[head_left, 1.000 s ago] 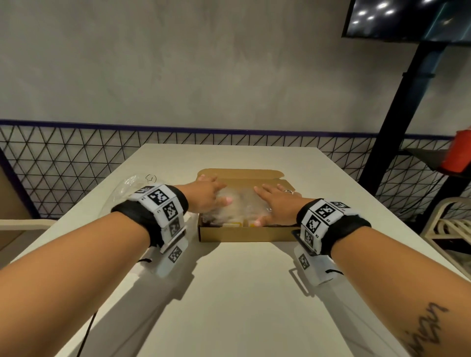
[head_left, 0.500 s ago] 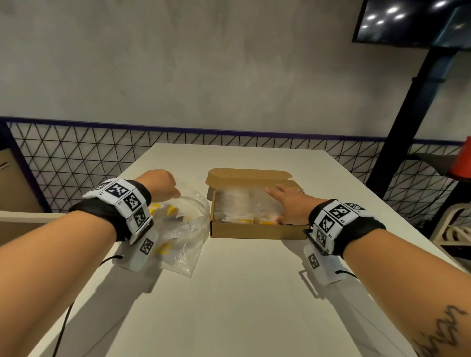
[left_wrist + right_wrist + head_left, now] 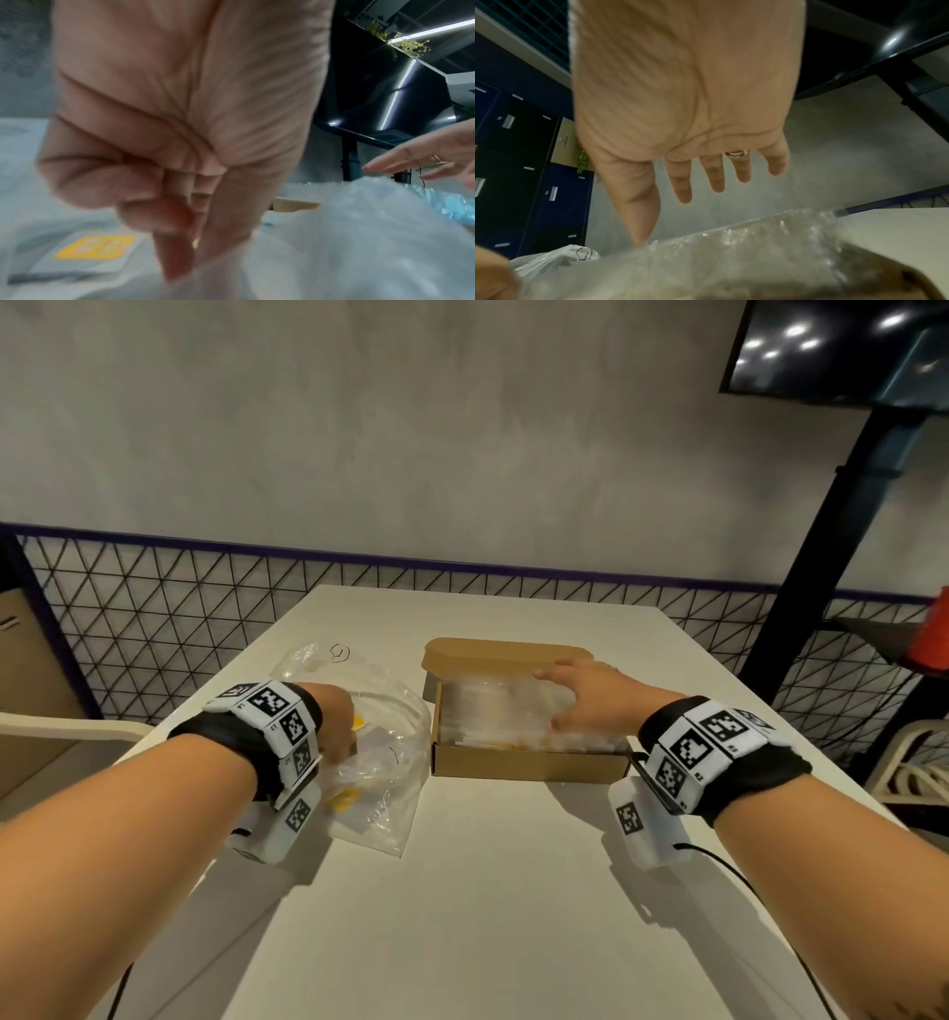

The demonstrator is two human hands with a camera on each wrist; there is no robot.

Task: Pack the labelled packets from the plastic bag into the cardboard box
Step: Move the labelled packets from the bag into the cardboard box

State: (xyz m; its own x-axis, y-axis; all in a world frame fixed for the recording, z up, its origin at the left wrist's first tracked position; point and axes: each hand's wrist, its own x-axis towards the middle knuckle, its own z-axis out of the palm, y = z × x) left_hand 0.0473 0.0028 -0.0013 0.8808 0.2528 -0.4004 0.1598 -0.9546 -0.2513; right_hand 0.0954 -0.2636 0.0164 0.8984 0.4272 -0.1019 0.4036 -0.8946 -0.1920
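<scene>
The open cardboard box (image 3: pixel 529 762) sits mid-table, filled with several clear packets (image 3: pixel 503 711). My right hand (image 3: pixel 575 695) is spread flat just over them, fingers straight. In the right wrist view its thumb tip touches the packets (image 3: pixel 731 263) while the fingers (image 3: pixel 716 182) stay in the air. Left of the box lies the clear plastic bag (image 3: pixel 395 762). My left hand (image 3: pixel 341 729) reaches into its mouth. In the left wrist view the left hand (image 3: pixel 190 243) has thumb and curled fingers pinched on clear film, seemingly a packet. Another packet with a yellow label (image 3: pixel 95 247) lies beside it.
The white table (image 3: pixel 488 891) has bare surface in front of the box. A black post (image 3: pixel 832 526) and a chair (image 3: pixel 914 762) stand to the right. A mesh fence (image 3: pixel 154 618) runs behind, and another chair edge (image 3: pixel 61 726) shows at left.
My left hand left the box, swung left and went into the plastic bag, fingers closing. My right hand stayed over the packets in the box.
</scene>
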